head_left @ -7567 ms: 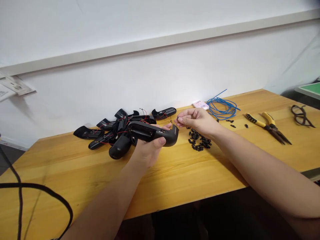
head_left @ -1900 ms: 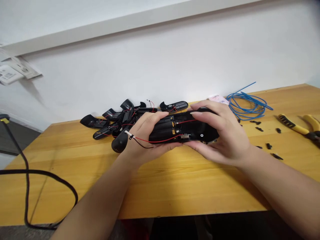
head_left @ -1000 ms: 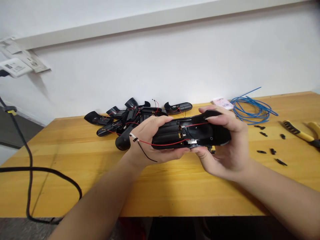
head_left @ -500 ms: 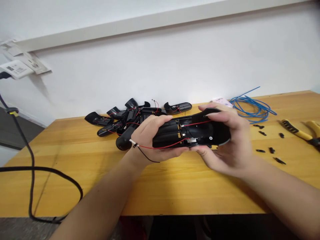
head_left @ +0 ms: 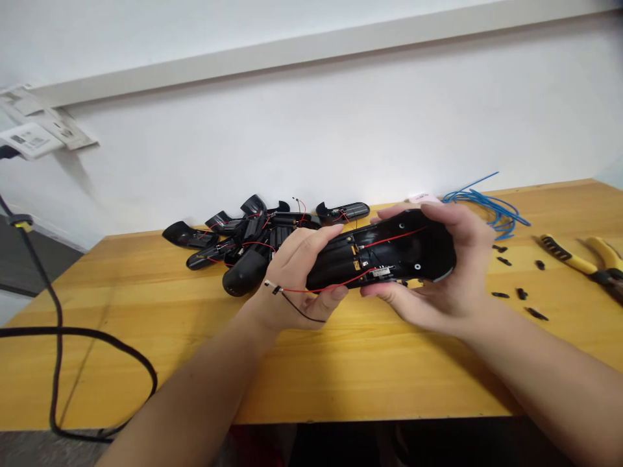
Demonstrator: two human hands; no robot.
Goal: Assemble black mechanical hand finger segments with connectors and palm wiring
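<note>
Both hands hold a black plastic housing half above the table, its hollow inside facing me. My left hand is closed round its narrower left end, which has battery slots with metal contacts. My right hand grips the wider, curved right end, thumb below and fingers over the top edge. Inside sit a small white-metal slide switch and a red wire. A red and a black lead run left to a small white connector in front of my left wrist.
Behind my left hand lies a pile of similar black housings. To the right are a coil of blue wire, several small black parts and yellow-handled pliers. A black cable hangs over the table's left side.
The housing has tilted, showing more of its inside and a second screw post. My left thumb has slid leftward along the lower edge. My right fingers have shifted along the top edge.
</note>
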